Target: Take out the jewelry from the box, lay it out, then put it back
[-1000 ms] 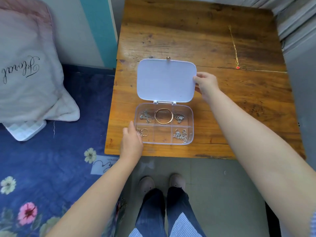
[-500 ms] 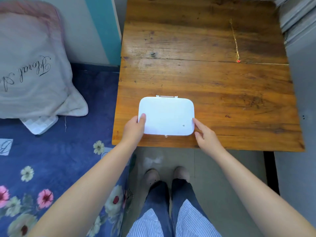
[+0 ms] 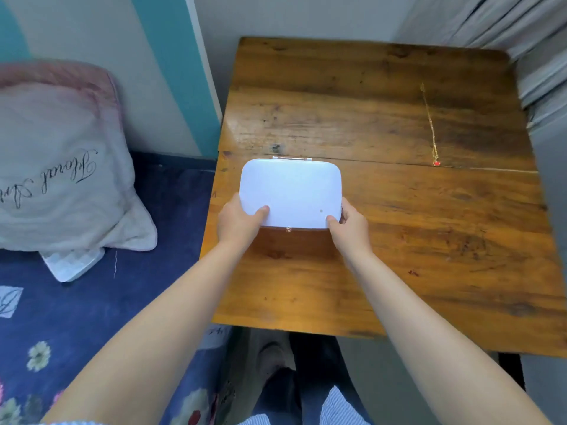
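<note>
Head view: a wooden tabletop (image 3: 399,234) fills the right of the scene, beside a bed with a dark blue floral sheet (image 3: 92,308) and a pale pillow (image 3: 61,167) with script lettering. The white jewelry box (image 3: 291,191) sits at the tabletop's left side, its lid shut, so its contents are hidden; a small metal clasp (image 3: 288,230) shows at its near edge. The left hand (image 3: 239,223) grips the box's near left corner, thumb on the lid; the right hand (image 3: 351,225) grips the near right corner likewise. A thin gold necklace (image 3: 431,127) with a red pendant lies stretched out well apart on the tabletop's far right.
</note>
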Demonstrator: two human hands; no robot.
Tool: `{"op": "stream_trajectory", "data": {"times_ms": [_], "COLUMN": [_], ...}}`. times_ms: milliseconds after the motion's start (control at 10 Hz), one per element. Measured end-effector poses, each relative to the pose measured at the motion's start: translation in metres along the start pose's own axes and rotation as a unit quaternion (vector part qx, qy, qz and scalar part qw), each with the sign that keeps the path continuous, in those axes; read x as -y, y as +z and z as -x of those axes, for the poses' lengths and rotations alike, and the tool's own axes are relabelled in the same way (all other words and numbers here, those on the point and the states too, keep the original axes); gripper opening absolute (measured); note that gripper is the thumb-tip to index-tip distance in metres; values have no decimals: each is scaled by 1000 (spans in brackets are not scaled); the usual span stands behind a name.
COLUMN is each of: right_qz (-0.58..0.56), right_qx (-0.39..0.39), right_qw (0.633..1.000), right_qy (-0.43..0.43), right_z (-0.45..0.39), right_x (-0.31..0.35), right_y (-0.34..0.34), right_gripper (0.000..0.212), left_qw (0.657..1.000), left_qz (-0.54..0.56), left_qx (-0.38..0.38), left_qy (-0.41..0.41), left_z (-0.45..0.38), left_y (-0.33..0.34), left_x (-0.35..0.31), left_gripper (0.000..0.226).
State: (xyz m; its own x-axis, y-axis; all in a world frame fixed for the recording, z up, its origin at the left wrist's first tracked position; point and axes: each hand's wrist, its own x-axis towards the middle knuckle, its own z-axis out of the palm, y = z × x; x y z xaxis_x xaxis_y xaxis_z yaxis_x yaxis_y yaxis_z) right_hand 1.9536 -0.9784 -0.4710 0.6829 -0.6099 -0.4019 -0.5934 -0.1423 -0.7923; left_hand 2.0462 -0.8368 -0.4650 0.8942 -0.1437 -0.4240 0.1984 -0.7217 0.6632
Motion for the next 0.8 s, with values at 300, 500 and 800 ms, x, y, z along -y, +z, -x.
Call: {"op": "stream_trajectory", "data": {"times_ms": [300,500,800], "right_qz": [6,12,-10], "right_qx": [25,8,22], "right_qw": [999,999,1000], "right_qy": [-23,-30,2], "right_z": [-120,-162,-174], "right_x": [50,58,70], "right_y": [6,17,-10], "right_gripper": [34,32,37], "left_qw": [998,999,984], "left_qz": [-58,-34,-149], "left_qx": [-29,-16,-48], "left_qy": [6,21,91], "left_z": [-115,-158,-169], "left_y": [2,2,17], "left_x": [-58,-73,-96], "left_gripper": [58,53,66]}}
